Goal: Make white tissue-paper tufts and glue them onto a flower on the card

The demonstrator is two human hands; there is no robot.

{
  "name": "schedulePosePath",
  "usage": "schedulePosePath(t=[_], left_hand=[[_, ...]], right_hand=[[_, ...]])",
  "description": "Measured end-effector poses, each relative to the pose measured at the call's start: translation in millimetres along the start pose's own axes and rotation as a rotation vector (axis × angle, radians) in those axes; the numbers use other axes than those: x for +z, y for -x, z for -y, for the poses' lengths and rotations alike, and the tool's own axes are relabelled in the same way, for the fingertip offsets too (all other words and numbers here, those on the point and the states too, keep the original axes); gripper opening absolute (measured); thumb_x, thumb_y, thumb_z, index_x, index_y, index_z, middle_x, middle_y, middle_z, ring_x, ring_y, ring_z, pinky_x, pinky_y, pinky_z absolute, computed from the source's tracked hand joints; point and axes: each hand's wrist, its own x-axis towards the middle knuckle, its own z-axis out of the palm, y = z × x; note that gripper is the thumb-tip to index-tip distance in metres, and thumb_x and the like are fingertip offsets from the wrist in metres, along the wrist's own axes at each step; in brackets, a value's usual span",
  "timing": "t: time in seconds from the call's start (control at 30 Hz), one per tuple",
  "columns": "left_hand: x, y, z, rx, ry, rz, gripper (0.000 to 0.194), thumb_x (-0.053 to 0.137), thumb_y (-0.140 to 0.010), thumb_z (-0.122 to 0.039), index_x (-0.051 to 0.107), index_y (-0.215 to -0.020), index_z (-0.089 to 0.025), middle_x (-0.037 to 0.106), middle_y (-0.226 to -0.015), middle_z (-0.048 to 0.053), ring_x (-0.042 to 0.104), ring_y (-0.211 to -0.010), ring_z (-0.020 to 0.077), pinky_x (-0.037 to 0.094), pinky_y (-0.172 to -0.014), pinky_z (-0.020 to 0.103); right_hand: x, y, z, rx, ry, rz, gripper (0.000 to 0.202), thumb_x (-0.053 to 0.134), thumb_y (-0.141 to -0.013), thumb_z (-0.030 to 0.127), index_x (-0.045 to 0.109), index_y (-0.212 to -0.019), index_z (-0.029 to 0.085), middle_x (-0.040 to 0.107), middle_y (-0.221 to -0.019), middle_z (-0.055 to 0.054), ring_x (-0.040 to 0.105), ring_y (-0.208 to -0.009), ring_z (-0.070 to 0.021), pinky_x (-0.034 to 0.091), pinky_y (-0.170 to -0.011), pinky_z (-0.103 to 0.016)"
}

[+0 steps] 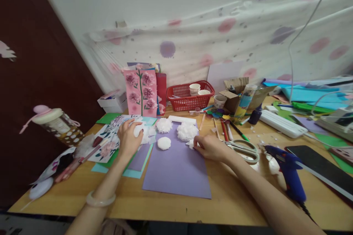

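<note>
My left hand (pixel 129 138) is curved round some white paper pieces (pixel 145 136) at the left of the purple sheet (pixel 176 172), thumb and fingers on either side of them. At the sheet's right edge, my right hand (pixel 211 147) pinches a small white paper piece (pixel 191 144); its exact shape is partly hidden by the fingers. Between the hands lie a flat white round piece (pixel 164 143) and two fluffy white paper flowers, one smaller (pixel 164 125) and one larger (pixel 187 131). A white roll (pixel 182 119) rests behind them.
Scissors (pixel 244 149), a blue glue gun (pixel 286 170) and a black phone (pixel 322 169) lie to the right. A red basket (pixel 190 99) holding paper cups and a pink flower card (pixel 141 93) stand behind. Coloured sheets (pixel 138 163) and a bottle (pixel 59 125) are on the left.
</note>
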Motion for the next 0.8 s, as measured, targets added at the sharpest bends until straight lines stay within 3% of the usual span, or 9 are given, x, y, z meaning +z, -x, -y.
schedulePosePath(t=[0.13,0.27,0.4,0.5,0.6,0.8], left_hand=[[14.2,11.5,-32.7,0.202,0.024,0.076,0.018,0.058,-0.077,-0.013,0.068,-0.09,-0.021,0.06,-0.114,0.009,0.053,-0.114,0.0287,0.037,-0.103,0.049],[28.1,22.0,-59.5,0.401,0.219,0.245,0.021,0.053,-0.079,-0.006,0.067,-0.087,-0.019,0.065,-0.103,0.009,0.058,-0.106,0.025,0.043,-0.097,0.045],[45.7,32.5,-71.3,0.58,0.339,0.47,0.023,0.056,-0.079,-0.005,0.068,-0.091,-0.02,0.07,-0.095,0.004,0.064,-0.093,0.0178,0.05,-0.088,0.032],[59.0,39.8,-70.0,0.666,0.353,0.614,0.025,0.055,-0.081,-0.006,0.069,-0.097,-0.018,0.071,-0.1,0.006,0.063,-0.095,0.0193,0.05,-0.088,0.033],[66.1,44.8,-64.9,0.629,0.382,0.662,0.025,0.051,-0.083,-0.006,0.069,-0.098,-0.016,0.071,-0.1,0.008,0.063,-0.096,0.0202,0.05,-0.088,0.034],[58.6,48.6,-61.2,0.362,0.493,0.655,0.018,0.056,-0.084,-0.01,0.068,-0.094,-0.019,0.071,-0.092,0.003,0.064,-0.08,0.0149,0.051,-0.077,0.028]], right_hand=[[-2.3,-0.2,-3.2,0.027,0.018,0.0,0.015,0.052,-0.086,0.022,0.065,-0.089,0.018,0.069,-0.068,-0.005,0.058,-0.06,-0.0171,0.026,-0.054,-0.024],[-3.9,0.1,-5.4,0.062,0.025,-0.006,0.019,0.053,-0.088,0.028,0.063,-0.099,0.016,0.07,-0.071,-0.007,0.06,-0.063,-0.019,0.026,-0.054,-0.025],[0.0,-0.4,-6.4,0.047,0.007,0.031,0.012,0.053,-0.087,0.02,0.065,-0.086,0.018,0.07,-0.07,-0.005,0.061,-0.063,-0.0175,0.029,-0.055,-0.024],[2.4,-1.3,-7.9,0.06,-0.005,0.009,0.014,0.051,-0.089,0.022,0.064,-0.091,0.017,0.07,-0.073,-0.007,0.061,-0.065,-0.0185,0.03,-0.057,-0.025],[2.8,-2.2,-9.8,0.089,-0.023,-0.004,0.018,0.053,-0.089,0.026,0.061,-0.1,0.014,0.068,-0.07,-0.007,0.059,-0.064,-0.0196,0.03,-0.057,-0.025],[4.5,-3.2,-5.2,0.091,-0.119,0.049,0.009,0.052,-0.088,0.02,0.06,-0.089,0.017,0.062,-0.065,-0.001,0.053,-0.058,-0.014,0.032,-0.056,-0.023]])
